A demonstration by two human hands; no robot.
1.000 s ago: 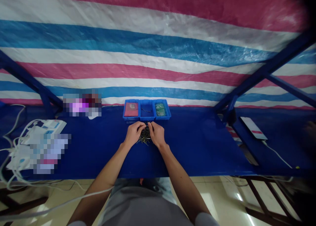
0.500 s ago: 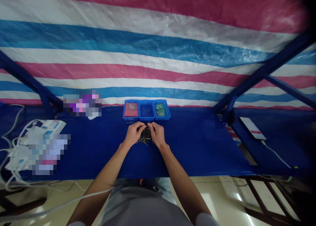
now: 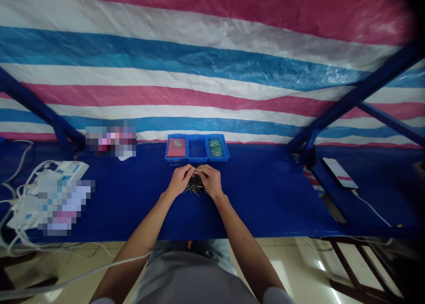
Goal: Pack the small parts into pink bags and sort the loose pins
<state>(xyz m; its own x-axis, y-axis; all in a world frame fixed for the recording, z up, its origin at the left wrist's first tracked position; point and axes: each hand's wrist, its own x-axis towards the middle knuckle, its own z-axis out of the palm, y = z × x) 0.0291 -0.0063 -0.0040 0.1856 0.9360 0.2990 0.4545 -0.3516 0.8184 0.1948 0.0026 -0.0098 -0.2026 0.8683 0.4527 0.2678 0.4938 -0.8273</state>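
Observation:
A heap of small thin metal pieces (image 3: 195,186), dark and brassy like screws or nails, lies on the blue table. Over its far side my left hand (image 3: 181,178) and my right hand (image 3: 210,179) meet, fingertips touching or nearly so. Both are closed in a pinch; whatever is between the fingers is too small to make out. Just beyond them stand three joined blue bins: the left bin (image 3: 168,152) has a red bottom and a few small bits, the middle bin (image 3: 196,158) holds a few thin pieces, and the right bin (image 3: 227,153) holds several pieces over green.
A white power strip (image 3: 75,167) with tangled cables lies at the left beside a blurred-out item. Another blurred item (image 3: 116,138) sits at the back left. On the right, a phone (image 3: 340,173) is plugged into a white cable. Blue frame bars (image 3: 355,94) slope up at both sides.
My right hand's fingers have moved left to meet the left fingertips, closing the small gap between the hands. The bins and the heap look the same.

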